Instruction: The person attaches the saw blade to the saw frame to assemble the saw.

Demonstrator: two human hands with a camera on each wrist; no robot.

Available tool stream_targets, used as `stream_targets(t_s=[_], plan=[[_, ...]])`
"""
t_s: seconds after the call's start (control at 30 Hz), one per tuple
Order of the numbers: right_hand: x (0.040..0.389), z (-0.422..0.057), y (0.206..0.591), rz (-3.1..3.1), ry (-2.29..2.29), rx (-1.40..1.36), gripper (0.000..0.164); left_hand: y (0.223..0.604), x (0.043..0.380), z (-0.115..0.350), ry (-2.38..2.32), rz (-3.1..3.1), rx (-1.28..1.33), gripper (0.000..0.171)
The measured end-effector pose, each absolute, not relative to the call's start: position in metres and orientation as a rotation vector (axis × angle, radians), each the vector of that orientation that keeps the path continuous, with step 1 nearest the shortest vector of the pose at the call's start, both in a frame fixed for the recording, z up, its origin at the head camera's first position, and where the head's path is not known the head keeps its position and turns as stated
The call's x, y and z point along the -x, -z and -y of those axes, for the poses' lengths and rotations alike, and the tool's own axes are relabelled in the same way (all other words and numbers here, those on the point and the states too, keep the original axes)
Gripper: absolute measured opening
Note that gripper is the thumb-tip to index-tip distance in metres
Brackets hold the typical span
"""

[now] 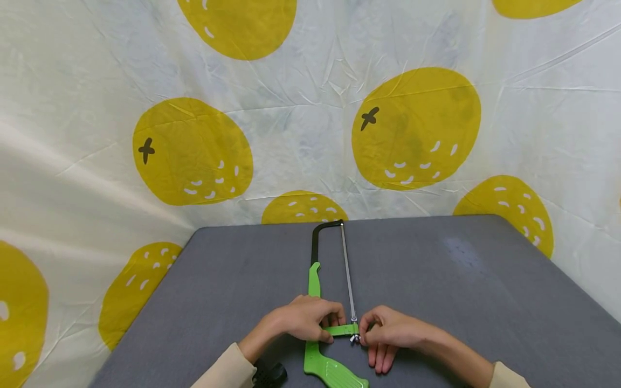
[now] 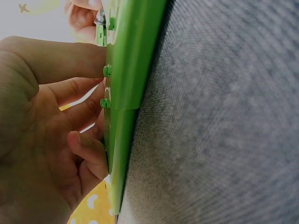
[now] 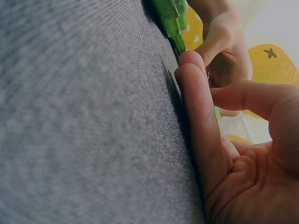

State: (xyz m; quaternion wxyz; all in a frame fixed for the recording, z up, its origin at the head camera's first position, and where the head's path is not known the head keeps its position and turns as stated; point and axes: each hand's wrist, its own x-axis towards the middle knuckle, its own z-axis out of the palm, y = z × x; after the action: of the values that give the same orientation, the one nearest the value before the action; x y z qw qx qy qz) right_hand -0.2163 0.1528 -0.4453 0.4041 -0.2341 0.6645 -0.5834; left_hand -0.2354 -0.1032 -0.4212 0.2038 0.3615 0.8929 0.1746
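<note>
Hands on one green saw

Two hands work on one saw (image 1: 335, 302) that lies flat on the grey worktop (image 1: 485, 291). The left hand (image 1: 303, 318) has its fingers curled round the green handle part near the blade's end. The right hand (image 1: 390, 331) pinches the small silver nut (image 1: 356, 338) there, with its other fingers straight on the worktop. One cloth (image 1: 301, 108) with yellow fruit hangs behind.

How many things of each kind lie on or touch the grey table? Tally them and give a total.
Hacksaw: 1
Hands: 2, the left hand and the right hand
Small black object at the near edge: 1
Total: 4
</note>
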Motion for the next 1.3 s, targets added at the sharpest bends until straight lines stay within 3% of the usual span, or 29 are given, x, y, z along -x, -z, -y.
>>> stream_targets(t_s=[1.3], plan=[[0.2160,-0.1517,0.4473,-1.690,1.486,0.612,0.008,0.4202,0.2339,0.1021,-0.470,-2.514,-1.014,0.028]])
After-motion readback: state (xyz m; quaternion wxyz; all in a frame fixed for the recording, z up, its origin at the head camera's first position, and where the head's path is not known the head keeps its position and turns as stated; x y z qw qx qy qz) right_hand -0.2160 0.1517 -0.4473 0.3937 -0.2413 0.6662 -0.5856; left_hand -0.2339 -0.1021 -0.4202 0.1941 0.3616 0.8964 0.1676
